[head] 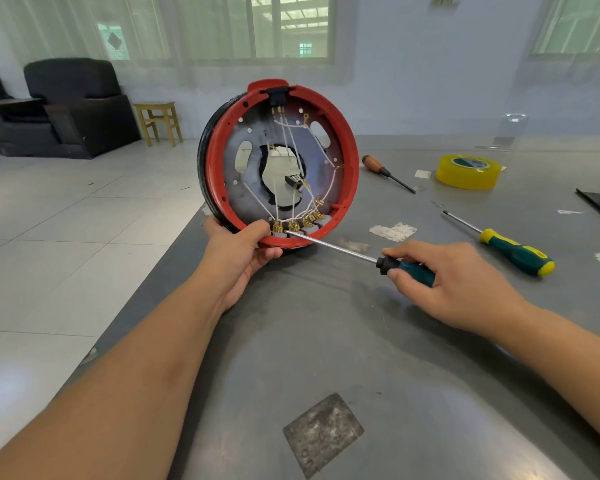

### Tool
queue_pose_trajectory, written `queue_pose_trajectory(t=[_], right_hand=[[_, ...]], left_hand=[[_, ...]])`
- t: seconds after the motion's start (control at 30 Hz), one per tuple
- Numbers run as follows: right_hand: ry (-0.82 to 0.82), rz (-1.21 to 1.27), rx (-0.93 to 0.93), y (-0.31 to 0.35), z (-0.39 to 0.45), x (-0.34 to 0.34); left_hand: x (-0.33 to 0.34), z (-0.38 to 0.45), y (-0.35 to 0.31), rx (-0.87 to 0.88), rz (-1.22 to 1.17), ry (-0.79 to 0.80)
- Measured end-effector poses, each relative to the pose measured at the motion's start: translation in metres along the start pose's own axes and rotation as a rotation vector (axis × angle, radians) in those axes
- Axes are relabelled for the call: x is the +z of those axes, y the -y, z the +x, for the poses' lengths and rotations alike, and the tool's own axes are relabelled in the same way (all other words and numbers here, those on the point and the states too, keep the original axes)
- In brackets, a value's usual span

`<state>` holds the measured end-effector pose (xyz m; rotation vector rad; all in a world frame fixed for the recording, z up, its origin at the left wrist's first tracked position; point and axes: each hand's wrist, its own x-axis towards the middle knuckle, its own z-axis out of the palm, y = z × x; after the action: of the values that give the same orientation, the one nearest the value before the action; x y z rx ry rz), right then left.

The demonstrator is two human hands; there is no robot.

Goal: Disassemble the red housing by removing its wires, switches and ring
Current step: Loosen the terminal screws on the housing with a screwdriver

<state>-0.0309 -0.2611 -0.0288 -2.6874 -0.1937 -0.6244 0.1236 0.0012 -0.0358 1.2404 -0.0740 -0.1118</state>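
The round red housing (347,147) stands on edge on the grey table (361,358), its open side facing me. White wires (326,152) with brass terminals cross its grey inner plate. A row of switches (300,226) sits along the bottom rim, and a black part (277,95) sits at the top. A black ring (203,157) wraps the housing's left outer side. My left hand (243,251) grips the bottom rim, thumb inside. My right hand (454,282) holds a green-handled screwdriver (336,249) whose tip touches the leftmost switch terminals.
A second green-and-yellow screwdriver (513,251) lies to the right, a wooden-handled one (385,171) behind it, next to a yellow tape roll (468,171). The table's left edge runs diagonally beside my left arm. Black armchairs and a wooden stool (158,121) stand on the tiled floor.
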Motion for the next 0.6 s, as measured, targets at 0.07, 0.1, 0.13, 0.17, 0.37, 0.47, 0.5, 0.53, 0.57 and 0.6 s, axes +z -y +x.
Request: queue_pose_trajectory(t=[0.07,0.1,0.13,0.17,0.37,0.47,0.5,0.53,0.57,0.6], right_hand=[[-0.005,0.012,0.004,0.0009,-0.0003,0.0018],[-0.006,0.019,0.007,0.0008,0.0001,0.0021],[-0.006,0.023,0.009,0.0004,0.0008,0.0019],[-0.006,0.024,0.011,-0.0001,0.0010,0.0013],[-0.047,0.058,0.019,-0.0033,-0.0015,-0.0022],[-0.048,0.061,0.004,-0.0024,-0.0011,-0.0017],[-0.042,0.056,0.000,-0.0020,-0.0014,-0.0010],[-0.038,0.054,0.002,-0.0018,-0.0014,-0.0005],[-0.034,0.057,0.011,-0.0020,-0.0015,-0.0003],[-0.028,0.062,0.022,-0.0023,-0.0013,-0.0005]], left_hand=[[-0.0003,0.0022,0.0003,-0.008,-0.026,-0.020],[-0.0006,0.0033,0.0008,-0.010,-0.032,-0.028],[-0.0010,0.0044,0.0016,-0.007,-0.033,-0.033],[-0.0015,0.0054,0.0024,0.000,-0.030,-0.038],[-0.0021,0.0069,0.0046,0.030,-0.037,-0.068],[-0.0021,0.0070,0.0047,0.036,-0.046,-0.070],[-0.0021,0.0069,0.0045,0.039,-0.044,-0.067],[-0.0022,0.0066,0.0043,0.040,-0.039,-0.063],[-0.0024,0.0062,0.0040,0.039,-0.033,-0.058],[-0.0025,0.0055,0.0036,0.039,-0.027,-0.054]])
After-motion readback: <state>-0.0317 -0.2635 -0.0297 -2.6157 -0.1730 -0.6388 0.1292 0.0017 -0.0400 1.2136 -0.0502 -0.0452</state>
